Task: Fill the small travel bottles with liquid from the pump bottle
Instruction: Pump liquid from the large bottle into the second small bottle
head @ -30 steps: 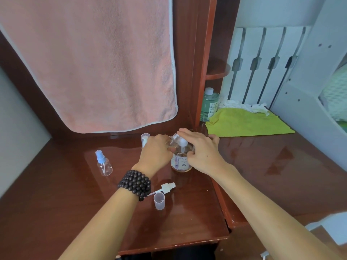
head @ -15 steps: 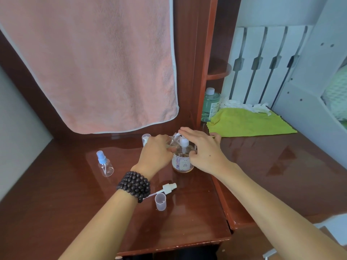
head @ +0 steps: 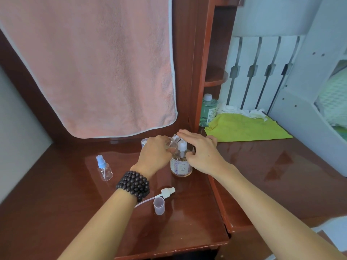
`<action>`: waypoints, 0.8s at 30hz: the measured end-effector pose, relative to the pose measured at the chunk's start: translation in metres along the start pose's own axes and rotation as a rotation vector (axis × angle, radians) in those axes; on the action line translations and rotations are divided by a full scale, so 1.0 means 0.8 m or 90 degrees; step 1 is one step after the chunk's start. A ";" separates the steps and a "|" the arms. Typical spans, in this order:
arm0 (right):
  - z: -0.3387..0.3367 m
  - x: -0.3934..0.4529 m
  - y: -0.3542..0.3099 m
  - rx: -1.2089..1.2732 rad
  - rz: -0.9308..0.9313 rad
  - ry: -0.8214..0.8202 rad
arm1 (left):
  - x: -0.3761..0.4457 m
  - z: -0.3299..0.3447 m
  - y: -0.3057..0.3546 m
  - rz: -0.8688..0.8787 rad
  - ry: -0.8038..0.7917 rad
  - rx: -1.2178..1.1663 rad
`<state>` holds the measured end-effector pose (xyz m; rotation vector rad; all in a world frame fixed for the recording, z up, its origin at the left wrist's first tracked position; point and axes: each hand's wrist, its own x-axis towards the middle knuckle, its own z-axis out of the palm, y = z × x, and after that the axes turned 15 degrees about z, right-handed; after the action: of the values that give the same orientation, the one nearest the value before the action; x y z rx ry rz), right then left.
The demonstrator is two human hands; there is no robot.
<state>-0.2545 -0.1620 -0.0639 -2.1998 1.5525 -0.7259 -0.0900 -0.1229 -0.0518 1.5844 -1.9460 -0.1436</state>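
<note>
Both hands (head: 201,152) around pump bottle (head: 181,164)

- The left hand (head: 156,152) covers most of the small bottle (head: 172,142) it grips.
- The pump bottle (head: 181,164) label is too small to read.
- 1 cap (head: 144,142) shows only partly behind the left hand.

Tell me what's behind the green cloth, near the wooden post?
Behind the green cloth stands a clear bottle of pale green liquid with a white cap, plus crumpled white tissue. The cloth covers the bottle's lower corner.
</note>
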 end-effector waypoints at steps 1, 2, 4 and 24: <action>0.001 -0.001 0.001 0.005 0.001 0.000 | 0.000 0.001 -0.001 0.001 0.001 0.004; 0.002 -0.001 0.002 0.009 0.002 0.003 | 0.000 0.002 0.000 0.002 0.001 0.009; 0.007 -0.002 0.005 0.006 0.003 0.006 | -0.001 0.003 0.002 0.002 -0.006 0.017; -0.003 0.006 0.007 0.005 -0.014 -0.006 | -0.001 0.000 -0.001 0.015 -0.015 0.002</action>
<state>-0.2588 -0.1684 -0.0642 -2.2145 1.5202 -0.7252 -0.0895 -0.1224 -0.0527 1.5678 -1.9835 -0.1511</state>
